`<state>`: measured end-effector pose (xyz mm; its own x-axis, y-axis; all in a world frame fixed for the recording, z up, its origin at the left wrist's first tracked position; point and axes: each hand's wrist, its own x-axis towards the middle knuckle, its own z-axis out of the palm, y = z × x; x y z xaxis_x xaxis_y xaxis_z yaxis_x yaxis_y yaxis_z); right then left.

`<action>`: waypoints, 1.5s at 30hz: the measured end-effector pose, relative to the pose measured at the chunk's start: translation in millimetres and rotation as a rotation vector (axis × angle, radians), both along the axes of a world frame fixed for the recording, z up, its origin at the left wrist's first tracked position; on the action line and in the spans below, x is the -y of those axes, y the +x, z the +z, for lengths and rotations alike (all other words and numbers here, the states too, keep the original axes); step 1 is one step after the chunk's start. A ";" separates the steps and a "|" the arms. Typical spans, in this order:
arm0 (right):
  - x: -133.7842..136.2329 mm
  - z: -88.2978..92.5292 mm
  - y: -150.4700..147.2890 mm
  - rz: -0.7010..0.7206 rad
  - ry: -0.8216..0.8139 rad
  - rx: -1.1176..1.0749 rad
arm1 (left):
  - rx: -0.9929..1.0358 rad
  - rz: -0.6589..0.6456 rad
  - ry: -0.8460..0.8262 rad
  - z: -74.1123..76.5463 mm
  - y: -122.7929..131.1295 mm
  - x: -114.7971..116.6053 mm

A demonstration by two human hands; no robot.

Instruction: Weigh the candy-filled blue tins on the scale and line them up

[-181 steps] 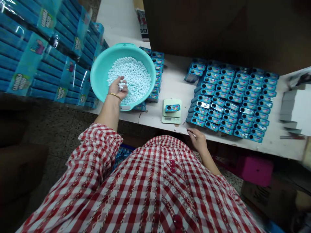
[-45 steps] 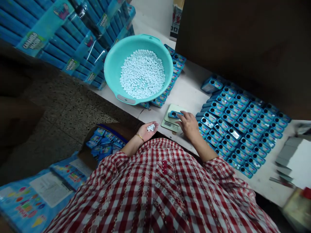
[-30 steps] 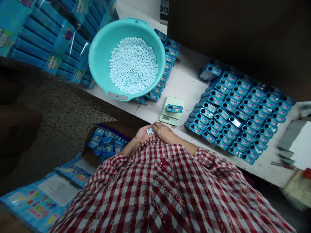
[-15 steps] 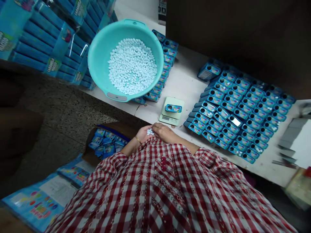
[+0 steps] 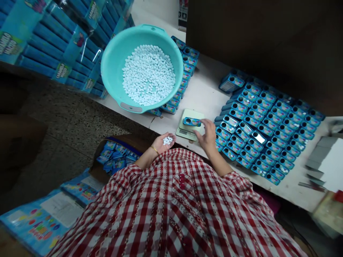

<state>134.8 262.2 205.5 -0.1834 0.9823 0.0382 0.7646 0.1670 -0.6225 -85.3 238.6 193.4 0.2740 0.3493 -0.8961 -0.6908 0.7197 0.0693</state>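
My left hand (image 5: 163, 143) is cupped palm up at the table's front edge, cradling a small heap of white candies (image 5: 167, 140). To its right, my right hand (image 5: 207, 135) reaches over a pale green scale (image 5: 184, 132), thumb and fingers apart. On that scale stands a blue box (image 5: 192, 122) with a round dark hole in its top. My right fingertips are at the box's right end; whether they touch it I cannot tell. Behind my left hand, a turquoise basin (image 5: 112, 71) holds many more white candies (image 5: 148, 75).
Rows of similar blue boxes (image 5: 257, 125) fill the table's right side, some with candies on top. More boxes (image 5: 189, 60) stand beneath and behind the basin. Wrapped blue packs (image 5: 45, 50) are at the left. A carton of blue packets (image 5: 114, 157) sits below the table.
My right hand has left my left hand and moved right to the box on the scale, its fingers spreading. My left palm has turned up, showing the candies.
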 end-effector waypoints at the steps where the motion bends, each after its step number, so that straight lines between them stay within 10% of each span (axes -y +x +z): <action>1: -6.4 -11.0 8.7 -0.033 -0.018 -0.016 | -0.004 0.036 0.007 -2.2 -0.2 -5.3; 6: -26.9 -38.8 12.5 0.054 -0.132 -0.078 | -0.014 0.152 0.072 -14.9 7.4 -36.6; 16: -24.3 47.0 -21.6 0.443 0.073 0.498 | 0.062 0.226 0.121 -18.2 28.9 -63.5; 45: -15.7 35.2 0.9 0.281 0.061 0.369 | 0.102 0.166 0.113 -18.0 36.3 -62.9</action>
